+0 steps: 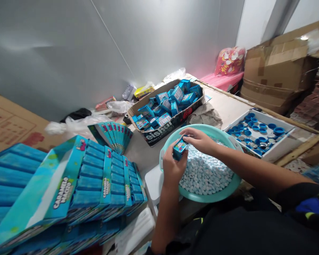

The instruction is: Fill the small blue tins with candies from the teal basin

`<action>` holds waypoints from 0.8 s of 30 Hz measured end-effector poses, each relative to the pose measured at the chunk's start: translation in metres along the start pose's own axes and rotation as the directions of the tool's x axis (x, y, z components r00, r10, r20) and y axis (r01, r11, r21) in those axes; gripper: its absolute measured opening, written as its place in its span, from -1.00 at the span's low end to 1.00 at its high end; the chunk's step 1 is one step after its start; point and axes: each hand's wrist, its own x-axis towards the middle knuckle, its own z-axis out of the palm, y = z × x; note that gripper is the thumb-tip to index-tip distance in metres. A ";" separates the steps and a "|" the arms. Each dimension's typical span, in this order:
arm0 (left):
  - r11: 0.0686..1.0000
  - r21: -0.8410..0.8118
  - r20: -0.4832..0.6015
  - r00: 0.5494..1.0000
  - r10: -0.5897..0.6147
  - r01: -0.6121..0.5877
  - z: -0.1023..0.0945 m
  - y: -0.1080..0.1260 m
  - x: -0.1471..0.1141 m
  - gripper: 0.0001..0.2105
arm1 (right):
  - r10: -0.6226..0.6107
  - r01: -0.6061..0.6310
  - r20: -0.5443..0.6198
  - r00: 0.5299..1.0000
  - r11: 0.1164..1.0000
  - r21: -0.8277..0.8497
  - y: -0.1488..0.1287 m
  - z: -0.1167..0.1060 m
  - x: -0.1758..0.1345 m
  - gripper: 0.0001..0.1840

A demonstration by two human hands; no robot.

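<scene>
My left hand (174,166) is wrapped around a small blue candy box (179,148) with a printed label, held over the left part of a turquoise basin (202,197). My right hand (198,139) has its fingers curled over the upper end of the same box, where a dark edge shows. Whether a cap sits under those fingers cannot be made out. Below both hands, the basin holds a heap of small white and pale blue candies (206,171). Its rim passes just behind my right fingers.
A cardboard tray (155,138) of loose blue boxes stands behind the basin. To the right, a white box (279,145) holds blue caps and metallic discs. Stacked display cartons (63,184) fill the left. A white scale-like plate (152,180) lies beside the basin.
</scene>
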 end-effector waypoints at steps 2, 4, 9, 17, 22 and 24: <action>1.000 -0.021 -0.005 1.000 -0.003 0.003 0.001 -0.001 -0.001 -0.56 | 0.003 -0.003 -0.011 1.000 1.000 -0.005 0.002 0.000 0.002 -0.67; 0.998 -0.052 -0.028 0.999 -0.027 0.026 0.001 -0.002 -0.001 -0.55 | -0.006 0.005 -0.033 0.999 0.999 -0.048 0.002 -0.001 0.003 -0.66; 0.970 -0.212 -0.220 0.962 -0.165 0.118 0.001 -0.002 0.001 -0.51 | 0.057 -0.048 0.012 0.998 0.928 -0.369 0.002 -0.008 0.006 -0.59; 0.882 -0.437 -0.305 0.894 -0.328 0.174 0.003 -0.008 0.009 -0.58 | 0.500 0.057 0.370 0.783 0.535 -0.843 -0.006 -0.004 -0.010 -0.27; 0.868 -0.459 -0.283 0.896 -0.343 0.187 0.006 -0.014 0.012 -0.54 | 0.510 0.159 0.470 0.720 0.538 -0.828 -0.016 -0.005 -0.032 0.11; 0.868 -0.450 -0.255 0.901 -0.350 0.210 0.006 -0.015 0.012 -0.53 | 0.502 0.181 0.493 0.711 0.547 -0.817 -0.019 -0.011 -0.040 0.12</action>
